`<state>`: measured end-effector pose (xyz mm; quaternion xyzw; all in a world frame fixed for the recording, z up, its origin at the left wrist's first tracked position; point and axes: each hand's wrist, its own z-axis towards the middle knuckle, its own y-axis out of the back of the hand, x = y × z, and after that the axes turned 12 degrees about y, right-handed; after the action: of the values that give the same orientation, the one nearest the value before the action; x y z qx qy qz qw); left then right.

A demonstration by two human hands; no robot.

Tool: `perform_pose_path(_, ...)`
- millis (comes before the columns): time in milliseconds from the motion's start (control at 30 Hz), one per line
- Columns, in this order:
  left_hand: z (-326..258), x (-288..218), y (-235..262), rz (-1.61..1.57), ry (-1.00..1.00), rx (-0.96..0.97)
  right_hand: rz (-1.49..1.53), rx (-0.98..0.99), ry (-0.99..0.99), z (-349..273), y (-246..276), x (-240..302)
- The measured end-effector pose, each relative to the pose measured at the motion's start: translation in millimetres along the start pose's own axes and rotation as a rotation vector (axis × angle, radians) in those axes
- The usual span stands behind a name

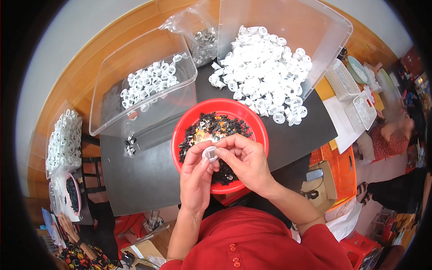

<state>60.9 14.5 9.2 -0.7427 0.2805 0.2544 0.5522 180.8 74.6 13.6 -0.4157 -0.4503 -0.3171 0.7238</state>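
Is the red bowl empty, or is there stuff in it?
Not empty: lots of small black pieces lie inside the red bowl.

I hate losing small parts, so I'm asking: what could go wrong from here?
The small white round part, in a fingertip grip between left hand and right hand, could slip and drop among the black pieces in the red basin.
The heap of white parts spreads from the clear bin onto the black table; a bump might scatter some.
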Motion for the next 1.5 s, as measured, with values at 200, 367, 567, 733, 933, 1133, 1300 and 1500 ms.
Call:
perform_pose_path(200, 0.9, 7.9, 5.8, 0.01, -0.076, -0.088, -0.012, -0.046, 0.028, -5.3, -7.7, -3.5)
perform_pose_path(367, 1.4, 8.5, 11.1, -0.022, -0.08, -0.097, -0.155, -0.037, 0.125, -8.7, -10.3, -9.2)
perform_pose_path(567, -0.2, 3.1, 2.0, 0.005, 0.014, -0.123, -0.292, -0.041, 0.163, -6.4, -6.2, -5.2)
perform_pose_path(733, -1.7, 2.0, 6.4, 0.037, -0.062, -0.13, -0.322, -0.002, 0.173, -4.5, -6.6, -6.4)
perform_pose_path(933, -3.7, -9.1, 25.3, 0.009, -0.129, -0.153, -0.628, 0.03, 0.219, 17.3, 13.5, 3.4)
perform_pose_path(1133, -2.0, -11.9, 26.9, 0.042, -0.105, -0.242, -1.091, 0.233, 0.359, 48.0, 51.3, -7.1)
perform_pose_path(1300, -1.2, -12.3, 28.3, 0.065, -0.085, -0.247, -1.196, 0.406, 0.378, 54.4, 42.0, -14.7)
perform_pose_path(1500, -0.4, -12.7, 25.8, 0.036, -0.094, -0.217, -1.32, 0.483, 0.444, 56.9, 35.4, -27.7)
